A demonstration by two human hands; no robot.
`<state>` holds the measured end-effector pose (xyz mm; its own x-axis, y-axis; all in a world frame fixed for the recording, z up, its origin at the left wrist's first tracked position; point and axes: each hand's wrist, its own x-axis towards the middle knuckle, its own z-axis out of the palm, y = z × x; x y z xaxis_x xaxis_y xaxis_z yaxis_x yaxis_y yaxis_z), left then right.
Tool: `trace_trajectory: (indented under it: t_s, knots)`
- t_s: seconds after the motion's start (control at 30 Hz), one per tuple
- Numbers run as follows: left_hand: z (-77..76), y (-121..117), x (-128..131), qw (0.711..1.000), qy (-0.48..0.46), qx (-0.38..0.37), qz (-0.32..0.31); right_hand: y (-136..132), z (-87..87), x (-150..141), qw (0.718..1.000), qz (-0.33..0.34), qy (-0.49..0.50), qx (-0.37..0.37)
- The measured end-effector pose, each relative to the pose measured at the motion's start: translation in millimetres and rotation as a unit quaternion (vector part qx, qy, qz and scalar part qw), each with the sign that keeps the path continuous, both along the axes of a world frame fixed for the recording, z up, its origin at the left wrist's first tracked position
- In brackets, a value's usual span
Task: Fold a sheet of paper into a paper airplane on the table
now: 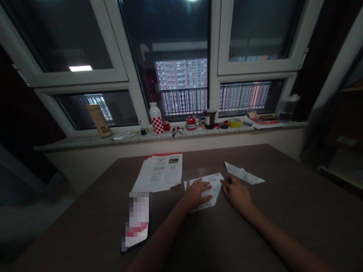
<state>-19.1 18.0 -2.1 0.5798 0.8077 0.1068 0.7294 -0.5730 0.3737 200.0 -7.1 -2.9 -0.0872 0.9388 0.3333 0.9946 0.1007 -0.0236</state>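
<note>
My left hand (197, 192) lies flat with its fingers stretched out on a folded white sheet of paper (212, 182) in the middle of the dark brown table (272, 215). My right hand (236, 192) rests at the sheet's right edge, fingers curled with their tips against the paper. A folded white paper shape (244, 174) lies on the table just beyond the right hand.
A stack of printed leaflets (159, 172) lies to the left, and a phone-sized object (137, 221) sits nearer the front left. The stone windowsill (85, 141) behind holds a checked bottle (155, 118), a brown tin (99, 120), a tape roll (234, 122) and several small items.
</note>
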Motion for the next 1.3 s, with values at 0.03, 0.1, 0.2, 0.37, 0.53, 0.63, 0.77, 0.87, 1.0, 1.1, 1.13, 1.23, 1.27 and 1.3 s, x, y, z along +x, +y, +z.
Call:
trace_trajectory:
  t_s: [0.03,0.1,0.2,0.37,0.53,0.63,0.77,0.87,1.0,1.1,1.13,1.23,1.27,1.3]
  knots:
    - [0.1,0.0,0.1,1.0,0.001,-0.001,-0.001,0.5,-0.2,-0.3,1.0,-0.006,-0.003,0.001]
    - [0.4,-0.4,0.3,1.0,0.003,-0.001,-0.001,1.0,-0.2,-0.7,1.0,-0.018,-0.007,0.001]
    - [0.9,-1.2,0.4,1.0,0.002,0.001,0.0,0.9,0.4,-0.9,1.0,-0.025,-0.011,0.002]
    - [0.8,-2.1,0.2,1.0,0.002,-0.003,0.0,1.5,1.0,-0.7,0.999,-0.04,-0.015,0.0]
    - [-0.3,-1.9,-0.3,1.0,-0.007,-0.001,0.002,2.9,-0.6,1.2,0.999,-0.047,-0.011,0.005]
    - [-0.9,-1.7,-0.9,1.0,-0.011,0.004,0.0,4.5,-1.8,4.2,0.999,-0.03,0.014,0.008]
    - [-1.4,-2.3,-1.7,1.0,-0.017,0.005,-0.008,8.0,-3.9,9.2,0.998,0.016,0.063,0.017]
    - [-1.7,-3.0,-1.8,1.0,-0.02,0.012,-0.008,10.4,-5.6,12.0,0.995,0.031,0.09,0.012]
    - [-1.6,-3.0,-1.1,1.0,-0.015,0.008,-0.008,12.0,-6.5,12.4,0.995,0.019,0.1,0.007]
    - [-1.9,-2.2,-0.4,1.0,-0.01,0.007,-0.007,13.0,-6.5,11.2,0.995,0.005,0.096,0.009]
    - [-2.2,-1.9,-0.3,1.0,-0.009,0.007,-0.007,13.4,-6.6,10.9,0.995,0.003,0.098,0.008]
    - [-3.0,-1.1,-0.6,1.0,-0.011,0.006,-0.005,14.7,-8.0,11.0,0.994,0.001,0.112,-0.003]
    - [-3.0,-1.0,-0.8,1.0,-0.01,0.007,-0.005,15.1,-8.8,11.2,0.993,0.002,0.118,-0.009]
    - [-2.8,-1.0,-0.9,1.0,-0.008,0.008,-0.005,15.4,-9.6,11.5,0.992,0.003,0.124,-0.014]
